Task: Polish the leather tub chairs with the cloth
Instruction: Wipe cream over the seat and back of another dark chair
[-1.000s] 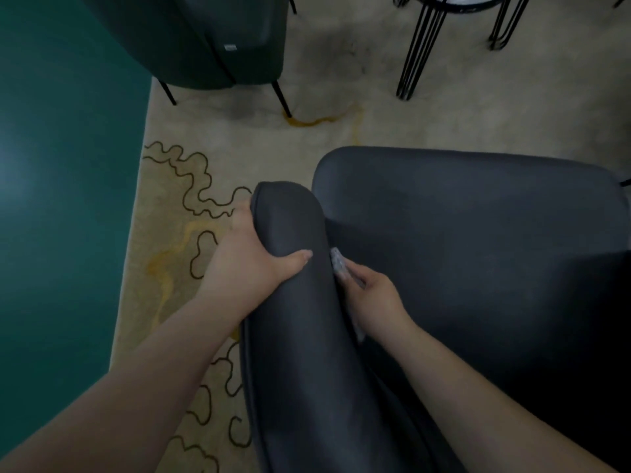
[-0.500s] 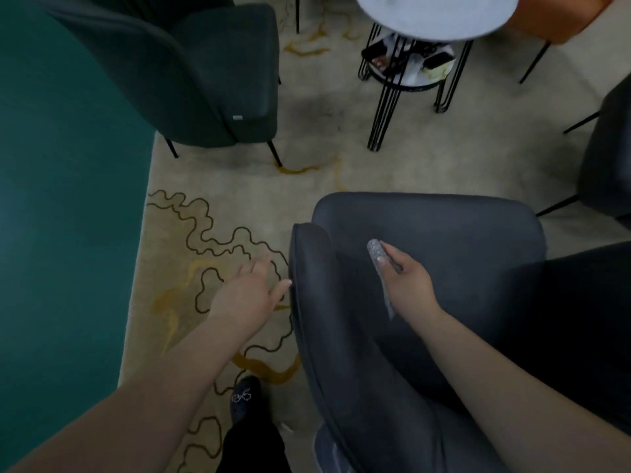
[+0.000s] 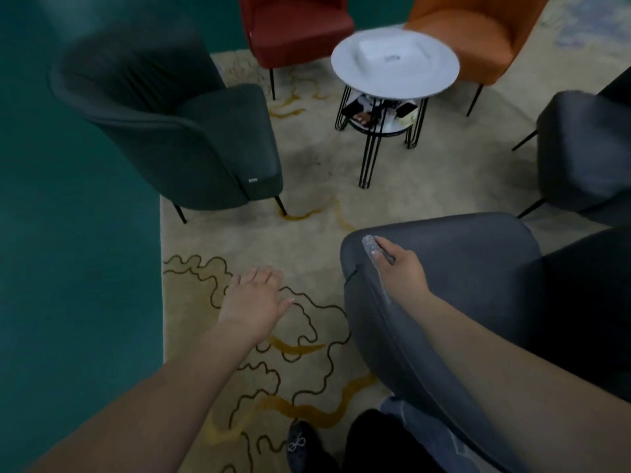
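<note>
I see my right hand (image 3: 404, 268) over the near grey chair (image 3: 454, 268), fingers curled around a pale, speckled cloth (image 3: 371, 249) that is bunched into a narrow strip; its tip pokes out past my fingers at the front left corner of the seat, and the rest trails back under my palm along the inner side of the chair's left arm. Whether the cloth is pressed on the leather or just above it I cannot tell. My left hand (image 3: 254, 300) is out over the rug (image 3: 307, 206), well apart from the chair, fingers straight and slightly spread, holding nothing. The rug is beige with dark wavy lines and yellow streaks, and its left edge meets a green floor (image 3: 75, 268). A dark green chair (image 3: 191, 141) stands at the rug's far left corner, partly on the green floor. Toward the rug's far edge stands a round white table (image 3: 430, 78) on thin black legs, with a white box on top and a lower shelf of small items I cannot make out. Behind it are a red chair (image 3: 293, 29) and an orange chair (image 3: 478, 32). Another grey chair (image 3: 580, 148) sits at the right edge. Near the bottom of the view a dark shoe (image 3: 300, 445) rests on the rug.
</note>
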Tool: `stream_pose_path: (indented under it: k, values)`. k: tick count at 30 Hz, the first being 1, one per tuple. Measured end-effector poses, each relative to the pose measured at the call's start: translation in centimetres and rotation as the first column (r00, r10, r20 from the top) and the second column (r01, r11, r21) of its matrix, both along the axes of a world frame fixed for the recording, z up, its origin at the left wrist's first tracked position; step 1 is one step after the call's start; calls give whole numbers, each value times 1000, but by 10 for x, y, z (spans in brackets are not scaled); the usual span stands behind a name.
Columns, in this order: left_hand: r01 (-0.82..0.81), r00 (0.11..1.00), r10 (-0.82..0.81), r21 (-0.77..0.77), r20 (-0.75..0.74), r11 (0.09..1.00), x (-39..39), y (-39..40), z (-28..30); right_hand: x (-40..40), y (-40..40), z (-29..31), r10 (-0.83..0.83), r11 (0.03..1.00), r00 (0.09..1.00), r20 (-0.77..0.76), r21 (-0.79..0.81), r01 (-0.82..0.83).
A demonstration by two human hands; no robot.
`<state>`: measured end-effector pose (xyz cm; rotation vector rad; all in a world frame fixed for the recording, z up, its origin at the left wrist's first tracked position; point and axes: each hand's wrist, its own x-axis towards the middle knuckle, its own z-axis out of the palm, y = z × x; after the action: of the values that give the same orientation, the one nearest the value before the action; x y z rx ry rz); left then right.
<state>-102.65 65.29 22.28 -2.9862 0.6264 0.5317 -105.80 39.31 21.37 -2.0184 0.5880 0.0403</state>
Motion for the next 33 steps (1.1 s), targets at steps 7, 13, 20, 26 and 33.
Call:
stream_pose_path:
  k: [7, 13, 20, 26, 33]
  values:
    - [55, 998, -55, 19, 4, 998, 52, 9, 4, 37, 1, 5, -56, 998, 998, 25, -26, 56]
    - [112, 993, -111, 66, -27, 992, 127, -11, -7, 102, -21, -9, -132, 991, 991, 36, 16, 132]
    - [192, 981, -192, 75, -16, 978, 231, -49, -5, 187, -54, -11, -171, 985, 985, 22, 16, 171]
    - [203, 979, -204, 62, -2, 977, 301, -69, 0, 244, -72, -9, -210, 978, 978, 3, 9, 210]
    - [308, 951, -308, 26, -16, 951, 414, -86, -2, 323, -81, -13, -356, 935, 934, 22, 21, 355]
